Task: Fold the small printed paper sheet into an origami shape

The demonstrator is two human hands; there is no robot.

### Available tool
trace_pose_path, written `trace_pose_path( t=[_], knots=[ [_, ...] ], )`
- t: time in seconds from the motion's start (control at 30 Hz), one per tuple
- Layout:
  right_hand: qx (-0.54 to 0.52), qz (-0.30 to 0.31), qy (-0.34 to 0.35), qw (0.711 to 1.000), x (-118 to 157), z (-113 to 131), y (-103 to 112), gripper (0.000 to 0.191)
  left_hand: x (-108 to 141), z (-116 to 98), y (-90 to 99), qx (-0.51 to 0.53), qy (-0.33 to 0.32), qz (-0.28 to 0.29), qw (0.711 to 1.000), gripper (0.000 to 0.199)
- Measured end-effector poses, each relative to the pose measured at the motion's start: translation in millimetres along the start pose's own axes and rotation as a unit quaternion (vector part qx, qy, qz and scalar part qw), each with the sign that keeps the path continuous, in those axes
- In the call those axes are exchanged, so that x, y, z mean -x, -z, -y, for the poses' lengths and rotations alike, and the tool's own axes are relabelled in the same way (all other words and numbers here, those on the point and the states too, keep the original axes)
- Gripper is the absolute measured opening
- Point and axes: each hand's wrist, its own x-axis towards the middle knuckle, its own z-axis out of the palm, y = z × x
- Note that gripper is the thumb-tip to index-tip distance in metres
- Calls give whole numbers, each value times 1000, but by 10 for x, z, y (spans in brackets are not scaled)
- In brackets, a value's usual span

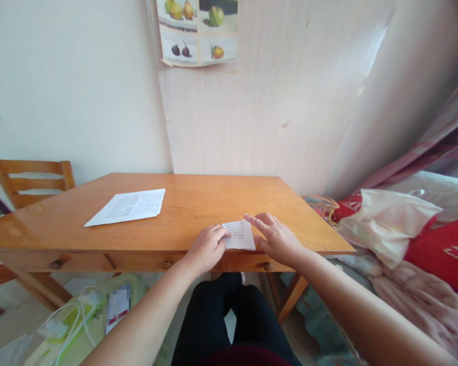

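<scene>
A small folded-looking white paper (241, 236) with printed lines lies at the table's front edge, between my hands. My left hand (209, 245) rests at its left side, the fingers curled together with the fingertips on the paper's edge. At the right side, my right hand (277, 236) has its fingers spread, the index fingertip near the paper's top right corner and the thumb beside its right edge. Farther left on the table lies a larger stack of printed white sheets (127, 206).
The wooden table (198, 195) has drawers along its front. A wooden chair (36, 178) stands at the far left. Right of the table are a white plastic bag (385, 218), red bags and a pink blanket (420, 300). Cables and a green container sit below left.
</scene>
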Motion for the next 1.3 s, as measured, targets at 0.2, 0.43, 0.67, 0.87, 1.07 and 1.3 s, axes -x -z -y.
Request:
trace_pose_path(
  t=[0.2,0.43,0.67,0.87,1.07,1.3],
  knots=[
    [57,67,93,992,34,-3,53,46,-4,13,24,-6,3,8,1000,24],
    [-1,81,81,993,16,-48,51,27,16,39,53,3,17,4,1000,24],
    [-37,82,50,995,1,-23,-6,23,22,6,101,-19,16,20,999,23],
    [-99,76,16,992,-23,-77,-65,22,43,-27,122,-110,-11,48,993,16],
    [-127,76,10,989,-18,-95,-87,23,34,-57,122,-164,-21,62,984,8],
    [-145,77,7,986,-18,-127,-67,31,17,-69,115,-209,-35,63,975,13]
  ],
)
